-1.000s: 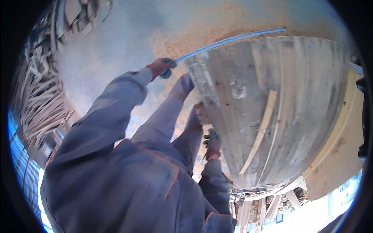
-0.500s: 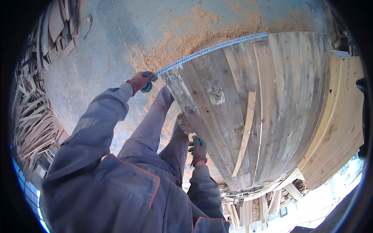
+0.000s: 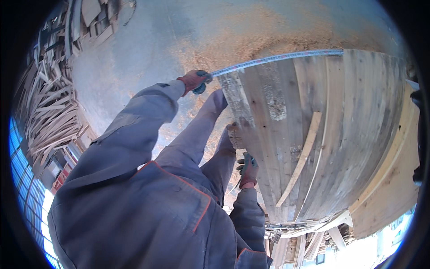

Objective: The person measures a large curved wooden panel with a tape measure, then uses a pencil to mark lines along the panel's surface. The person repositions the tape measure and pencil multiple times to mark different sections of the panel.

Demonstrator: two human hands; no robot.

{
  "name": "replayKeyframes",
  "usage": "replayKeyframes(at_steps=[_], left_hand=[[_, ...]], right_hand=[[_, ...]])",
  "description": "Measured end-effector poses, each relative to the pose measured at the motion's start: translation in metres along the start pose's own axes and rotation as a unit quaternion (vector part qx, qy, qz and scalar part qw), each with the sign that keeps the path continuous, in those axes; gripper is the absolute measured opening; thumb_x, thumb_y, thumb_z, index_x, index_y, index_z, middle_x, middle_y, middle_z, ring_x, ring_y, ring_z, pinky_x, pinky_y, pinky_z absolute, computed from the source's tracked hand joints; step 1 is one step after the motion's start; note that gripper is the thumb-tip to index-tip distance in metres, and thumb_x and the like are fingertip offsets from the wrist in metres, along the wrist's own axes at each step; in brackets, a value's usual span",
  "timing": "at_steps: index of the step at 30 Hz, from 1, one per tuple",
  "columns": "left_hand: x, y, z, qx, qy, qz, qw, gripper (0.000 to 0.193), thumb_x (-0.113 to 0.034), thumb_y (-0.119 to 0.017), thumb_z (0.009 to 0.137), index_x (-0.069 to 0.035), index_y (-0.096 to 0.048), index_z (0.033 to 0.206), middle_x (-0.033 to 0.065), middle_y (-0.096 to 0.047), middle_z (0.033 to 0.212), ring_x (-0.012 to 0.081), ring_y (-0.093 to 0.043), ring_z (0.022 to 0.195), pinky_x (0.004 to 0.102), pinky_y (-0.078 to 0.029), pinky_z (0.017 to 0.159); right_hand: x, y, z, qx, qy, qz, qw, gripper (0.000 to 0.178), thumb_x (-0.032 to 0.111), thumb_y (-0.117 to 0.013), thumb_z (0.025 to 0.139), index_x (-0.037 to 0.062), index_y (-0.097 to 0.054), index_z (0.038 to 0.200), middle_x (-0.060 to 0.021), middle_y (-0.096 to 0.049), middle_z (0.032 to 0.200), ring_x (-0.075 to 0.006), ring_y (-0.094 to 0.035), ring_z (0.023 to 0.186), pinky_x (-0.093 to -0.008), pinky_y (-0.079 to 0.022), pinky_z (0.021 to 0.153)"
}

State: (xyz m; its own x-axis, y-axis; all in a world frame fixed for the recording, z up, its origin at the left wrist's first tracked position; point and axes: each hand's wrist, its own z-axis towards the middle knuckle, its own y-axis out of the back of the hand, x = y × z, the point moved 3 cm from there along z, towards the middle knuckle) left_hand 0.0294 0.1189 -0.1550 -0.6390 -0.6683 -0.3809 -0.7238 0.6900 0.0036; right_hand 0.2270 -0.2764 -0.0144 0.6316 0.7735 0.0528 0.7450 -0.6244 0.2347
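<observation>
In a red and dark green glove, my left hand (image 3: 195, 82) closes around the left end of a tape measure (image 3: 273, 58). Its pale blade, with dark markings, runs from that hand along the far edge of a panel of joined wooden boards (image 3: 333, 130). My right hand (image 3: 248, 169), gloved the same way, is at the panel's left edge, near my leg. Its fingers are curled in; whatever they may hold does not show. Across the panel lies a thin loose wooden strip (image 3: 302, 157), slanted.
Sawdust (image 3: 215, 49) covers part of the concrete floor (image 3: 130, 67) beyond the panel. Piles of wood offcuts (image 3: 49, 121) line the left side. A lighter wooden panel (image 3: 380, 193) stands at the right, with more offcuts (image 3: 309, 246) near the bottom.
The view has turned, so panel, tape and hands appear further right. My left hand still grips the tape along the same edge; my right hand stays by the panel's left edge.
</observation>
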Motion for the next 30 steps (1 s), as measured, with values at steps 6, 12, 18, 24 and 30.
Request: replayKeyframes(at_steps=[6,12,18,24,30], left_hand=[[0.026,0.007,0.018,-0.032,-0.008,0.038,0.999,0.024,-0.025,-0.061,0.105,-0.005,-0.075,0.108,0.0007,-0.068,0.084,0.0109,-0.052,0.054,0.0313,-0.041,0.05],[0.021,0.01,-0.006,-0.004,0.021,0.021,1.0,0.025,-0.026,-0.062,0.105,-0.005,-0.076,0.106,0.0019,-0.067,0.076,0.0098,-0.055,0.058,0.031,-0.044,0.054],[0.015,0.001,0.014,-0.004,-0.006,-0.014,1.0,0.023,-0.024,-0.062,0.105,-0.005,-0.076,0.107,-0.0001,-0.069,0.083,0.0082,-0.056,0.061,0.0296,-0.044,0.054],[0.017,0.003,0.02,-0.004,-0.029,-0.009,1.0,0.024,-0.022,-0.061,0.106,-0.004,-0.076,0.108,0.0003,-0.069,0.085,0.0085,-0.057,0.063,0.0308,-0.044,0.053],[0.012,0.006,0.011,0.042,0.028,-0.035,0.998,0.023,-0.019,-0.061,0.105,-0.002,-0.075,0.108,0.0021,-0.069,0.082,0.0102,-0.058,0.061,0.0315,-0.045,0.053]], right_hand=[[0.001,0.006,-0.004,-0.002,0.005,-0.003,1.0,0.036,0.036,-0.065,0.099,0.0052,-0.071,0.117,-0.0093,-0.071,0.078,-0.013,-0.058,0.049,-0.0273,-0.038,0.042],[-0.007,0.005,0.003,0.019,0.004,0.03,0.999,0.035,0.036,-0.066,0.099,0.0056,-0.071,0.116,-0.0102,-0.072,0.079,-0.0135,-0.058,0.049,-0.0267,-0.038,0.042],[-0.007,0.0,0.009,0.016,0.013,0.073,0.997,0.032,0.035,-0.067,0.099,0.0061,-0.071,0.113,-0.0097,-0.071,0.075,-0.0148,-0.058,0.045,-0.028,-0.036,0.038],[-0.002,0.003,0.009,0.005,0.003,0.051,0.999,0.032,0.035,-0.068,0.099,0.0063,-0.071,0.113,-0.0095,-0.07,0.075,-0.0138,-0.058,0.046,-0.0271,-0.036,0.04],[-0.005,0.003,0.009,0.014,0.006,0.078,0.997,0.031,0.034,-0.069,0.098,0.0069,-0.071,0.113,-0.0087,-0.07,0.075,-0.0134,-0.057,0.046,-0.0265,-0.036,0.039]])
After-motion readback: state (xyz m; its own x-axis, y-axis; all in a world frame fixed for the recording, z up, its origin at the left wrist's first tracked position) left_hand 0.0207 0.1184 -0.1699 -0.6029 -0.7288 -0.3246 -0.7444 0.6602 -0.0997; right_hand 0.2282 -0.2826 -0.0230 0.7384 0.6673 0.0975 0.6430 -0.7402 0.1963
